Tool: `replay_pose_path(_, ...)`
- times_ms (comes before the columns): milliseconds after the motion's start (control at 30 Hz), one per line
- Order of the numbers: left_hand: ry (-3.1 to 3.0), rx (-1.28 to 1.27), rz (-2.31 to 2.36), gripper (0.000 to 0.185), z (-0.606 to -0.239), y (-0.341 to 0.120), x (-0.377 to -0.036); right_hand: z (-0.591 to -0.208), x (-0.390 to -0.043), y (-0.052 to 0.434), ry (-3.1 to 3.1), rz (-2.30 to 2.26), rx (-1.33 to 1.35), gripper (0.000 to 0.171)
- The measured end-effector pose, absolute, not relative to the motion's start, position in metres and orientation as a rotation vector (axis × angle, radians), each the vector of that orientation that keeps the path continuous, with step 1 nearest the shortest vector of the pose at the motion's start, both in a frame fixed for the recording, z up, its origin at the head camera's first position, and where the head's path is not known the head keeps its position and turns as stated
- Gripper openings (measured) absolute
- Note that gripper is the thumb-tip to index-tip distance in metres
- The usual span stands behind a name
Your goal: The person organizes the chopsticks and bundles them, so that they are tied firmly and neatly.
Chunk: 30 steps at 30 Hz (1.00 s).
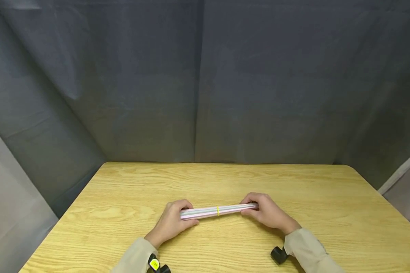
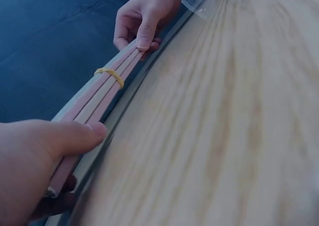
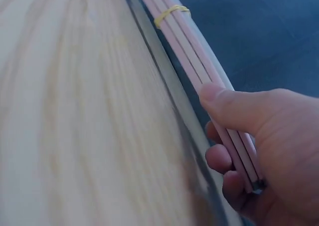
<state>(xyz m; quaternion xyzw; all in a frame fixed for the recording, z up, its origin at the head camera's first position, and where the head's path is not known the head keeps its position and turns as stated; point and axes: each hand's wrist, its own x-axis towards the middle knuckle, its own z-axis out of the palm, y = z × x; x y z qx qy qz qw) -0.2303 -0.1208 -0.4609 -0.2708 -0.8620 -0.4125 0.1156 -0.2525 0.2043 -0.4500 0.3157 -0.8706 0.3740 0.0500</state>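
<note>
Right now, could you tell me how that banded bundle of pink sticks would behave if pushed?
The bundle looks stiff, spanning straight between both hands. The rubber band probably keeps the sticks together. Flat-sided, it seems unlikely to roll.

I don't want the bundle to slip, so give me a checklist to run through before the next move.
1. Left hand grips one end of the bundle of sticks: ok.
2. Right hand grips the other end: ok.
3. Yellow rubber band sits round the bundle near its middle: ok.
4. Sticks lie side by side, none sliding out: ok.
5. Band tight enough to hold: cannot tell.
6. Bundle lifted off the table: cannot tell.
</note>
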Motion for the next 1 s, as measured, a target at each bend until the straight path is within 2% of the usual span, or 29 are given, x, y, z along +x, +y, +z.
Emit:
replay_pose_path(567, -2.534, -0.694, -1.14, 0.034, -0.469, -0.125, -0.236, -0.465, -0.253, 0.21, -2.689, 1.368, 0.831, 0.013)
replay_pose_path(1000, -2.568, -0.705, -1.149, 0.03, -0.473, -0.129, -0.239, -0.468, -0.254, 0.21, -2.67, 1.372, 0.839, 0.014)
